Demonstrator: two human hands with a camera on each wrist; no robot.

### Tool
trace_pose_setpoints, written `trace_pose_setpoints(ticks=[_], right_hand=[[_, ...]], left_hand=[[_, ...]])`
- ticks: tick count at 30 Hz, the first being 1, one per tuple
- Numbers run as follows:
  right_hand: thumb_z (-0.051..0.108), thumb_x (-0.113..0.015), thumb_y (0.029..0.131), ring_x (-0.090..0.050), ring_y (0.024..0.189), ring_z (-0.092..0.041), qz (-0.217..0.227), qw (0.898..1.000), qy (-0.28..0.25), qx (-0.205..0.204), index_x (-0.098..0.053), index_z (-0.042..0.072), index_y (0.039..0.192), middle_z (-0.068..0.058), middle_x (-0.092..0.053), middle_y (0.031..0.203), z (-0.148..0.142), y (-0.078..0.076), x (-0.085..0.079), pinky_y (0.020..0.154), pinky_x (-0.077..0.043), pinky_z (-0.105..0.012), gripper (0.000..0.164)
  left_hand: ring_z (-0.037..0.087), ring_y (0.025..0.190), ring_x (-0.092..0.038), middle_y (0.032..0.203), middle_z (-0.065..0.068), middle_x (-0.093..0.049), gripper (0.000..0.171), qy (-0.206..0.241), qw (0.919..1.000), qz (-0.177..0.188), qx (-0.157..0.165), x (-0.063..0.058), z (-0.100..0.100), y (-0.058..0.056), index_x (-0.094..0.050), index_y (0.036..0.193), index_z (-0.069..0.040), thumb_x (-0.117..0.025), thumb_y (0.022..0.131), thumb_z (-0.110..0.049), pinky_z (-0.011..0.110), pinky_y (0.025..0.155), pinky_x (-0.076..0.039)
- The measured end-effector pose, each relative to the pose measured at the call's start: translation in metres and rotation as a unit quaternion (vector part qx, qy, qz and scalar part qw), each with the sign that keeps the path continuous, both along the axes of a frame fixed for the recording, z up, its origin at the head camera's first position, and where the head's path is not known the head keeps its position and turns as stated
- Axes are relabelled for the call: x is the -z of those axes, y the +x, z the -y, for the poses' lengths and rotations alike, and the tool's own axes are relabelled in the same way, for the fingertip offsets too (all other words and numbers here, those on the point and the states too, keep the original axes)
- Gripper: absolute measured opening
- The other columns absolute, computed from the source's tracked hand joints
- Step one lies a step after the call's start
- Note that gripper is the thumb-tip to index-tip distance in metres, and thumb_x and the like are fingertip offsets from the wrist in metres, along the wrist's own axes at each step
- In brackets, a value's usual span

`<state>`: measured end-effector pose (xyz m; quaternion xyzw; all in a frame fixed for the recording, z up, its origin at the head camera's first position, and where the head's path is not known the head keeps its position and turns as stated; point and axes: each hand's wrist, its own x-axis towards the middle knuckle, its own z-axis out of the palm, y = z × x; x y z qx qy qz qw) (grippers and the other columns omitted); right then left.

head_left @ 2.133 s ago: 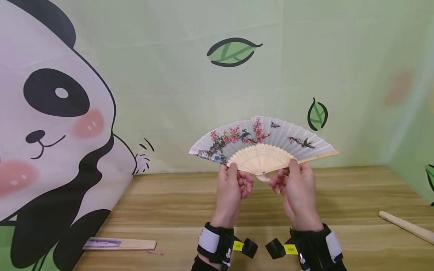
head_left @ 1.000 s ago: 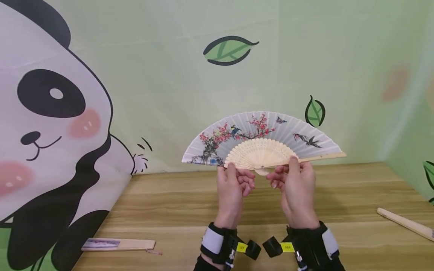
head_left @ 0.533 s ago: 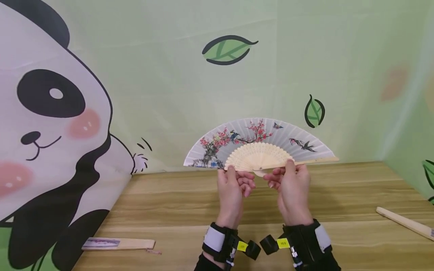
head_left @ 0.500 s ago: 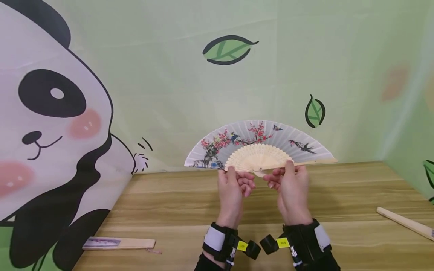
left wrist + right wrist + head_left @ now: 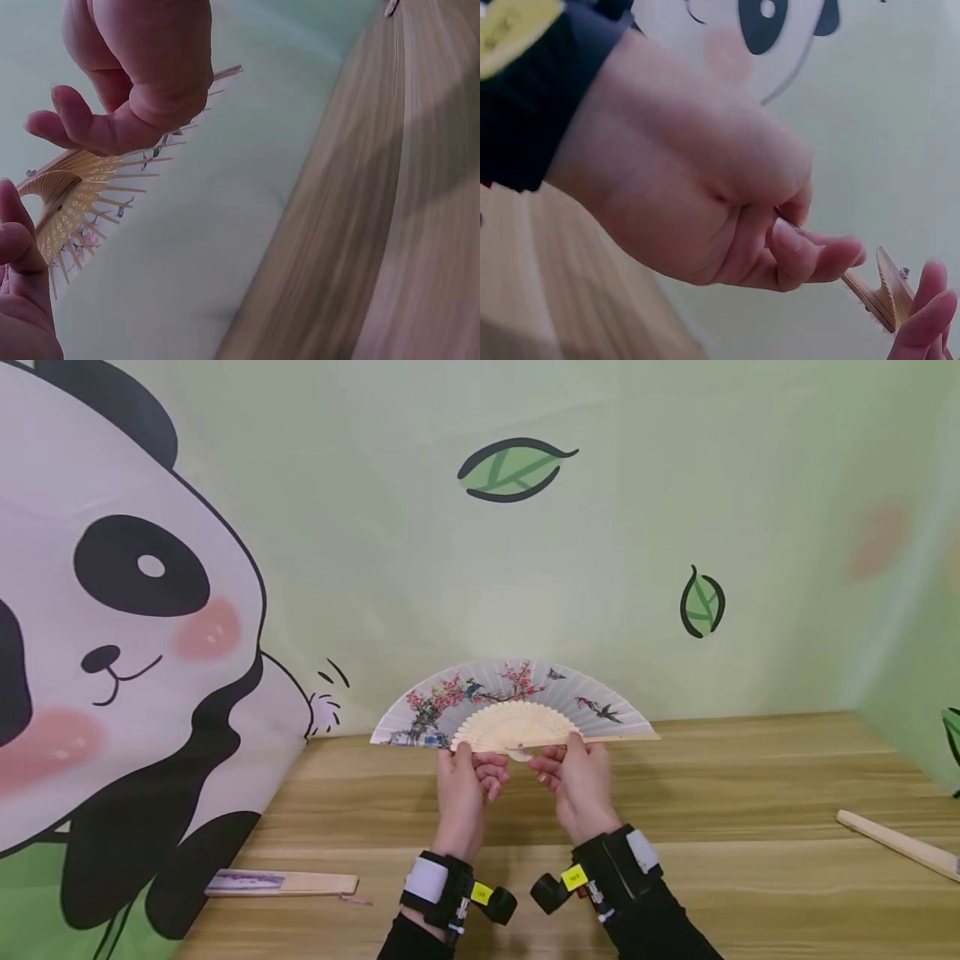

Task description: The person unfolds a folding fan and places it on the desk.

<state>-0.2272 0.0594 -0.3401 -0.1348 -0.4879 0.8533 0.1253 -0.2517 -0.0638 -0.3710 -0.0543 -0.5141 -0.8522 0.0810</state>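
A folding fan (image 5: 517,693), spread wide, is held up above the table by both hands. Its white leaf shows red blossoms, birds and a butterfly; the ribs are pale pierced wood. My left hand (image 5: 461,785) pinches the lower left edge, thumb in front. On the other side my right hand (image 5: 585,781) pinches the right guard stick near the pivot. The fan's back and ribs (image 5: 82,195) appear in the left wrist view, between both hands. In the right wrist view the right hand (image 5: 705,172) hides most of the fan, leaving the pivot end (image 5: 889,292) visible.
A folded fan (image 5: 300,883) with a small tassel lies at the left of the wooden table (image 5: 720,893). Another pale wooden stick-like piece, probably a folded fan (image 5: 896,843), lies at the right edge. A panda-printed backdrop (image 5: 405,527) stands behind.
Both hands have moved left and lower in the head view, carrying the spread fan. Earlier, its leaf was spread a little wider and straightened out. The head view has shifted slightly.
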Motion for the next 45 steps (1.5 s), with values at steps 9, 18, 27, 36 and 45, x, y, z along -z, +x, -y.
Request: trace_pose_setpoints(ticks=[9,18,27,36,45], right_hand=[[0.012,-0.031,0.106,-0.062,0.054,-0.012,0.038,0.997,-0.047,-0.037,-0.037,-0.004,0.120,-0.010,-0.057,0.079,0.064,-0.026,0.028,0.045,-0.045,-0.018,0.022],[0.009,-0.032,0.105,-0.063,0.051,-0.011,0.092,0.990,-0.088,-0.065,-0.040,-0.010,0.123,-0.015,-0.064,0.077,0.126,-0.037,0.055,0.045,-0.047,-0.018,0.027],[0.010,-0.034,0.104,-0.064,0.050,-0.015,0.107,0.993,-0.038,-0.016,-0.051,-0.015,0.109,-0.019,-0.068,0.073,0.159,-0.040,0.071,0.043,-0.050,-0.022,0.030],[0.009,-0.035,0.104,-0.062,0.048,-0.014,0.118,0.993,-0.028,-0.009,-0.052,-0.016,0.109,-0.020,-0.067,0.070,0.165,-0.044,0.076,0.042,-0.048,-0.022,0.031],[0.003,-0.037,0.100,-0.062,0.050,-0.012,0.149,0.988,-0.032,-0.029,-0.057,-0.020,0.106,-0.026,-0.068,0.085,0.163,-0.035,0.080,0.046,-0.050,-0.021,0.031]], left_hand=[[0.010,0.051,-0.056,0.070,0.005,-0.062,0.009,-0.001,0.9981,0.051,-0.035,0.029,0.065,-0.016,-0.030,0.109,-0.004,-0.025,0.106,-0.011,0.016,0.041,-0.036],[0.007,0.051,-0.057,0.067,0.003,-0.063,0.014,-0.019,0.9912,0.125,-0.040,0.055,0.135,-0.025,-0.027,0.114,-0.002,-0.021,0.107,-0.012,0.015,0.043,-0.040],[0.006,0.062,-0.060,0.076,0.005,-0.064,0.038,-0.051,0.9788,0.197,-0.021,0.061,0.167,-0.029,-0.017,0.139,0.008,-0.018,0.107,-0.013,0.016,0.055,-0.046],[0.006,0.064,-0.056,0.079,0.006,-0.063,0.043,-0.052,0.9663,0.252,0.001,0.059,0.177,-0.027,-0.018,0.145,0.010,-0.020,0.106,-0.008,0.015,0.057,-0.045],[0.007,0.057,-0.061,0.070,0.008,-0.062,0.053,-0.088,0.9508,0.297,0.008,0.054,0.182,-0.025,-0.016,0.147,0.013,-0.022,0.095,0.011,0.015,0.056,-0.051]])
